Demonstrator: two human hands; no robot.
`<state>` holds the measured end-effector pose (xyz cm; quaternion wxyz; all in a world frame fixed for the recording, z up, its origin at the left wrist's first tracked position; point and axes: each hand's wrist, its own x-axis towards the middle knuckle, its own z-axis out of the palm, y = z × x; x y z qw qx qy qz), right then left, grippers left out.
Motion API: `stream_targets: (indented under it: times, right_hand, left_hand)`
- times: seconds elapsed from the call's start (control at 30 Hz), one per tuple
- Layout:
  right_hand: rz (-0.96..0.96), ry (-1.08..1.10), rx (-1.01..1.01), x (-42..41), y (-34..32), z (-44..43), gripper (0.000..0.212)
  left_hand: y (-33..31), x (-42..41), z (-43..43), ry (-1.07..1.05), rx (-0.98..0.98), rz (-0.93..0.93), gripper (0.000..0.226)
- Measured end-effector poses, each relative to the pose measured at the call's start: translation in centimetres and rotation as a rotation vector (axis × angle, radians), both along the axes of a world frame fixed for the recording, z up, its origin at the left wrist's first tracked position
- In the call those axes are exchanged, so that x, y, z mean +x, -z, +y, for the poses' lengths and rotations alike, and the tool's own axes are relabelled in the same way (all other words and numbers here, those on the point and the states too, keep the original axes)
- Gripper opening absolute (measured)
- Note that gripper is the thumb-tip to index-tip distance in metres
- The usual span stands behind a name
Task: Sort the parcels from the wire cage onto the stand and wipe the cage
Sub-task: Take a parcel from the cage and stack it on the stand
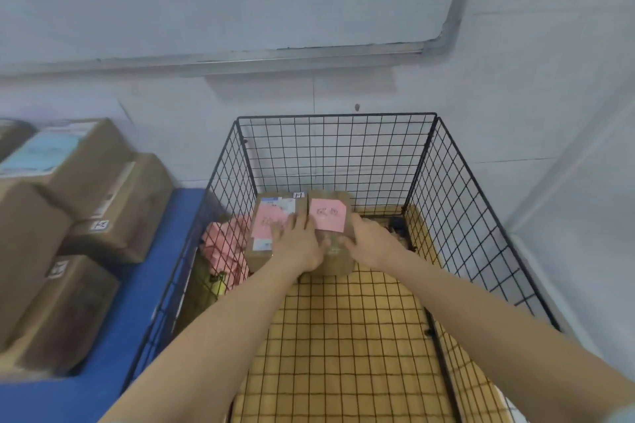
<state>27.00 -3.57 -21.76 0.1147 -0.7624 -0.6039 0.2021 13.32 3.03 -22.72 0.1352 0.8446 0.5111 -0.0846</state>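
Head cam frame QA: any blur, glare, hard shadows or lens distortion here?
Head view: flat, even light, no glare, no hard shadows; wide-angle lens bows the whiteboard frame and the wire cage rim; stacked parcels at left are smeared; left hand and right hand slightly soft; pink note at centre is sharpest, but its writing is unreadable.

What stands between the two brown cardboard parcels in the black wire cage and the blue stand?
The black wire cage's left wall, with a pink cloth near it beside the left brown cardboard parcel; both parcels must clear its rim to reach the blue stand. The left hand and right hand touch the parcels.
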Motion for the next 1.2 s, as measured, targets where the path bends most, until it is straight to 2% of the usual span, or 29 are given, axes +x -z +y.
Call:
stream_targets:
  times: [0.2,0.47,0.63,0.77,0.9,1.03,1.2]
  right_hand:
    - [0.111,0.033,-0.002,-0.9,1.6,-0.1,0.059]
    - [0.109,0.091,0.021,-1.7,2.1,-2.1,0.065]
    - [0.064,0.071,0.031,-2.9,1.2,-3.8,0.051]
    - [0.036,0.086,-0.028,-3.9,0.9,-6.0,0.038]
    - [0.049,0.071,-0.014,-3.9,0.3,-7.0,0.045]
    - [0.064,0.114,-0.004,-4.3,0.3,-6.8,0.048]
    - [0.099,0.155,0.027,-3.5,0.9,-6.4,0.042]
  left_hand:
    - [0.1,0.1,-0.3,0.03,0.014,0.035,0.072]
    - [-0.4,-0.8,-2.8,0.055,-0.02,0.01,0.075]
    - [-0.9,-1.1,-5.2,0.056,-0.075,-0.031,0.071]
    - [-1.3,-1.1,-7.5,0.111,-0.163,-0.03,0.077]
    - [-1.3,-1.3,-7.8,0.119,-0.127,-0.066,0.063]
    - [-1.5,-2.0,-7.2,0.127,-0.139,-0.12,0.058]
    - [-1.2,-1.8,-6.4,0.016,-0.09,-0.24,0.05]
